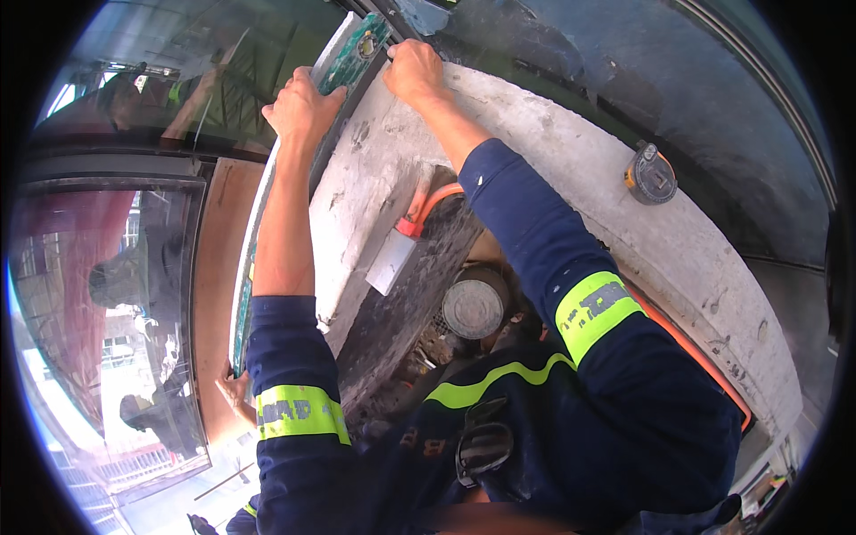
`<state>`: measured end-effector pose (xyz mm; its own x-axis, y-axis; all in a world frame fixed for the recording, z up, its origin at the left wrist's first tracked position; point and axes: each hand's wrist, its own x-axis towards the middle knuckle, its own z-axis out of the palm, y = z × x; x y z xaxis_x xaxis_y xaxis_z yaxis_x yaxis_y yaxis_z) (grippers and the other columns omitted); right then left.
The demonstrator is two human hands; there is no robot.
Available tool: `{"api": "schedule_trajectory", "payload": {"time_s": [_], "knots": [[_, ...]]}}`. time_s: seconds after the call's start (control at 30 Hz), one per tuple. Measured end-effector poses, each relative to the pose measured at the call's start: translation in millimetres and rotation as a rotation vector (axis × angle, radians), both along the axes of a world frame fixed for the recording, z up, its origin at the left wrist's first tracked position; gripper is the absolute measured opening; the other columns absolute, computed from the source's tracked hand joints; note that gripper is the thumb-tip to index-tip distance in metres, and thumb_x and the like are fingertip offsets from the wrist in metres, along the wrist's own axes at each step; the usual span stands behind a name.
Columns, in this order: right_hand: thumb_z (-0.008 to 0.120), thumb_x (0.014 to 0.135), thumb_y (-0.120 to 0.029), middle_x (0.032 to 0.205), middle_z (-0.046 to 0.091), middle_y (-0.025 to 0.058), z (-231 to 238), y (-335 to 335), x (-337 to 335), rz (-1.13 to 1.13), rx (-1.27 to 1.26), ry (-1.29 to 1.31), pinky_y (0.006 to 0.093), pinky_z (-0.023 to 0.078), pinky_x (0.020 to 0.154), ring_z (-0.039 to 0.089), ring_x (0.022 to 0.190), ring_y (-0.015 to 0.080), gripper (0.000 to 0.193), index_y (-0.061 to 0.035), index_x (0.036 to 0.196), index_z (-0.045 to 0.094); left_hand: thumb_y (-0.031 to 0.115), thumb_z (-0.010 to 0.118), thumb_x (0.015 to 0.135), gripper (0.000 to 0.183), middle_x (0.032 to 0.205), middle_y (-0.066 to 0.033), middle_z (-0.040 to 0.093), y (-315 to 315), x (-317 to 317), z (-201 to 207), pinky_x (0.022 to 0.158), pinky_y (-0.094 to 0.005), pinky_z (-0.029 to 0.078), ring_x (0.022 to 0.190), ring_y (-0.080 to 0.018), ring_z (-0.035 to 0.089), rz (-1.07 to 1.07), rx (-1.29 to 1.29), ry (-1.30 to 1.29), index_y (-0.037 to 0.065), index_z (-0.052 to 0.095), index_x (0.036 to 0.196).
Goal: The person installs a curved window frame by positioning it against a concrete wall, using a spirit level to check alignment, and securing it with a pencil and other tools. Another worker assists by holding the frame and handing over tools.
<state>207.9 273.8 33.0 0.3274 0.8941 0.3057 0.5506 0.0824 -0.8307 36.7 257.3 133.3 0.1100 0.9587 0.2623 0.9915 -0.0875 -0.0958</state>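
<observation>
A long, straight bar (334, 67) with a worn green face, a pale edge and a round insert near its far end looks like a spirit level. It slants from the upper middle down along my left forearm. My left hand (303, 111) is closed over its upper part, fingers on the pale edge and thumb stretched across the face. Just right of the bar's far end, my right hand (415, 71) is curled closed against a dark frame edge, above the pale concrete ledge (535, 129). What its fingers grip is hidden.
A tape measure (651, 174) rests on the curved ledge. An orange conduit (432, 205), a white block (390, 261) and a round grey-topped container (473, 308) are in the recess below. Another person's hand (236, 392) is at the bar's near end. Glass panels (116, 303) stand left.
</observation>
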Motion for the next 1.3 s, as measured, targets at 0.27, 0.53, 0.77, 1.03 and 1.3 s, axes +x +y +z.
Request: {"api": "schedule_trajectory", "payload": {"time_s": [0.27, 0.53, 0.77, 1.03, 1.3], "knots": [[0.074, 0.083, -0.004, 0.117, 0.077, 0.0216, -4, -51, -41, 0.2, 0.074, -0.004, 0.0474, 0.059, 0.099, 0.074, 0.11, 0.0404, 0.03, -0.0055, 0.111, 0.084, 0.053, 0.085, 0.082, 0.073, 0.127, -0.0161, 0.078, 1, -1, -2, 0.103, -0.0584, 0.044, 0.117, -0.0352, 0.075, 0.008, -0.001, 0.001, 0.008, 0.065, 0.138], [0.076, 0.084, -0.006, 0.115, 0.077, 0.0236, 0, -56, -35, 0.226, -0.04, -0.099, 0.0482, 0.061, 0.095, 0.075, 0.107, 0.0429, 0.024, -0.0055, 0.106, 0.083, 0.053, 0.083, 0.083, 0.073, 0.129, -0.0155, 0.077, 3, -2, -3, 0.104, -0.0583, 0.044, 0.118, -0.0349, 0.074, 0.016, -0.012, 0.005, 0.01, 0.065, 0.139], [0.076, 0.087, -0.014, 0.108, 0.079, 0.0226, -7, 12, 0, -0.041, 0.035, -0.052, 0.0462, 0.061, 0.097, 0.076, 0.107, 0.0406, 0.027, -0.0085, 0.111, 0.085, 0.052, 0.084, 0.082, 0.072, 0.125, -0.0155, 0.078, 3, -5, -4, 0.101, -0.0584, 0.044, 0.114, -0.0346, 0.076, -0.028, 0.014, -0.029, 0.009, 0.067, 0.136], [0.074, 0.083, -0.01, 0.114, 0.079, 0.0228, -14, -18, -25, 0.062, 0.093, 0.049, 0.0439, 0.06, 0.1, 0.077, 0.108, 0.0396, 0.033, -0.0062, 0.114, 0.085, 0.052, 0.084, 0.081, 0.071, 0.117, -0.0158, 0.08, 3, -8, -7, 0.098, -0.0585, 0.045, 0.109, -0.0343, 0.077, -0.066, 0.057, -0.026, 0.006, 0.068, 0.131], [0.074, 0.082, -0.007, 0.101, 0.077, 0.0267, -14, -95, -102, 0.221, 0.101, 0.089, 0.0503, 0.061, 0.089, 0.075, 0.096, 0.0446, 0.024, -0.0015, 0.103, 0.084, 0.038, 0.087, 0.081, 0.057, 0.114, -0.0185, 0.077, -10, 6, 3, 0.101, -0.057, 0.05, 0.112, -0.0382, 0.073, 0.034, 0.03, -0.068, 0.011, 0.066, 0.127]]}}
